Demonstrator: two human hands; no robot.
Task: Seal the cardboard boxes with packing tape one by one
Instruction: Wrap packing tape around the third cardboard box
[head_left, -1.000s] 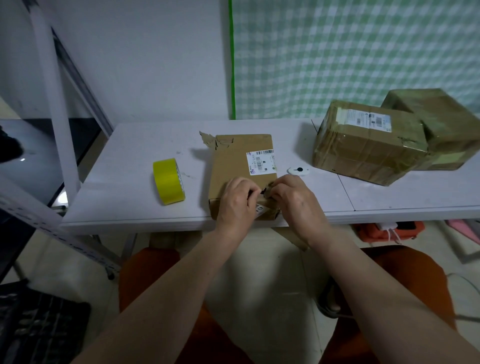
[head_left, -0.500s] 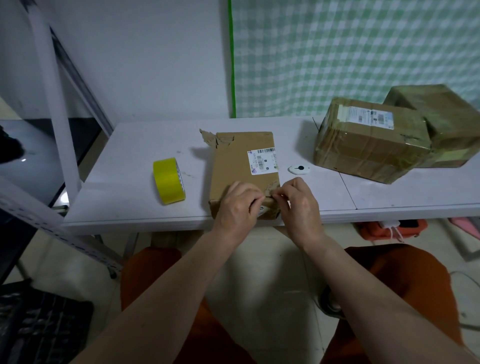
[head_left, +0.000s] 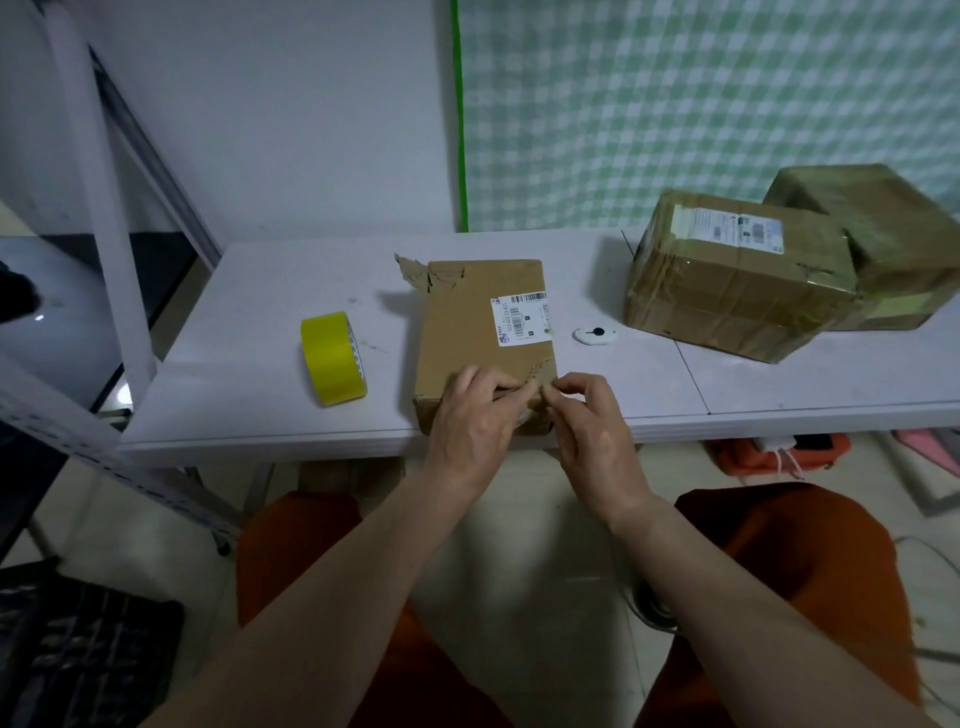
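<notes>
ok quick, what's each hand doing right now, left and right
Left hand: fingers curled, holding down the near end of the cardboard box.
Right hand: pinching a torn strip at the box's near right corner.

A brown box (head_left: 470, 332) with a white label and a torn far corner lies flat at frame centre. A yellow tape roll (head_left: 333, 358) stands on edge left of it. Two taped boxes (head_left: 737, 275) sit upper right.

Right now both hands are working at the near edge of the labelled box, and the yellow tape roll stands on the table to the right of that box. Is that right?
Not quite. The head view shows the yellow tape roll standing on the table to the left of the labelled box, not the right. The rest holds: the left hand and right hand are both at the box's near edge.
</notes>
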